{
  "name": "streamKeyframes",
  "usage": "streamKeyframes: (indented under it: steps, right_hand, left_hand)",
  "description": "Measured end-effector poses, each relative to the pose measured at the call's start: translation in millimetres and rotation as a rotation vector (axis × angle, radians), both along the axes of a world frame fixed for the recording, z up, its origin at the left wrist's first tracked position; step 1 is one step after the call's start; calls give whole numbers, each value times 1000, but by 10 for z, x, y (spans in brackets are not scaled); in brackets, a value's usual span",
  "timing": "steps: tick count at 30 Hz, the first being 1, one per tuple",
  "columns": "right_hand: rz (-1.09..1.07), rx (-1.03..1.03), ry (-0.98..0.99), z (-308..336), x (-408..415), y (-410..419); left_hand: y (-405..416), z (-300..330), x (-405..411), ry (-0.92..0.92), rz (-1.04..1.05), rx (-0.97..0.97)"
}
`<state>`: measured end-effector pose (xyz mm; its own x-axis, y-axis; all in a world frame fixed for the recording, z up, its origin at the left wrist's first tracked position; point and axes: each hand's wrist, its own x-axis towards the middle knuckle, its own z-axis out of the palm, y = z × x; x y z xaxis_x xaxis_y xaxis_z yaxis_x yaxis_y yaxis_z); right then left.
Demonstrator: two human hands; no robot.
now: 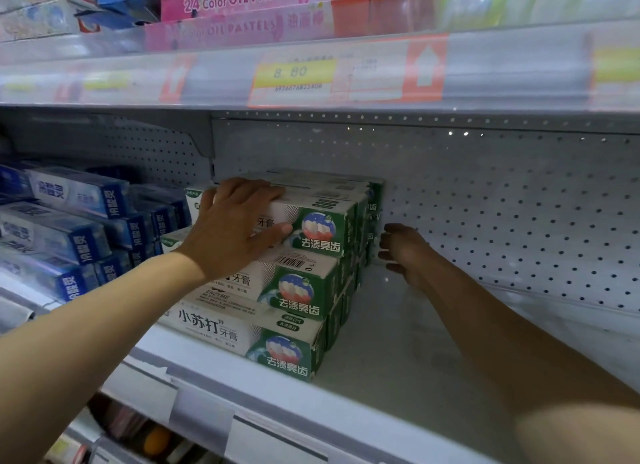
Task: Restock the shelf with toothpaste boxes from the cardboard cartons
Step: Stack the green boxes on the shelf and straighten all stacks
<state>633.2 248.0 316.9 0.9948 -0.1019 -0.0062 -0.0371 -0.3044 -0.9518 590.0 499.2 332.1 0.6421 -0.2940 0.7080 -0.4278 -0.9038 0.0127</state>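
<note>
Left hand (239, 228): grip wide, flat on top green box (304, 218), keeping stack (294, 290) steady.
Right hand (403, 252): fingers curled beside stack; cannot tell grip.

Printed card against painted metal

Green-and-white toothpaste boxes (294, 290) look like smooth, faintly glossy cardboard; the shelf (398, 359) and perforated back panel (502, 204) are matt painted metal; the price rail (311, 79) is shiny clear plastic.
</note>
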Motion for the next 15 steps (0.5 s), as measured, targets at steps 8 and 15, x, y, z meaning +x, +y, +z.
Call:
streamKeyframes:
  steps: [8, 15]
  right_hand:
    - [-22, -132, -4, -5, -110, 51]
    - [-69, -134, -112, 68, -190, 99]
  left_hand:
    - [130, 48, -105, 41, 65, -13]
    - [258, 137, -138, 69, 55, -17]
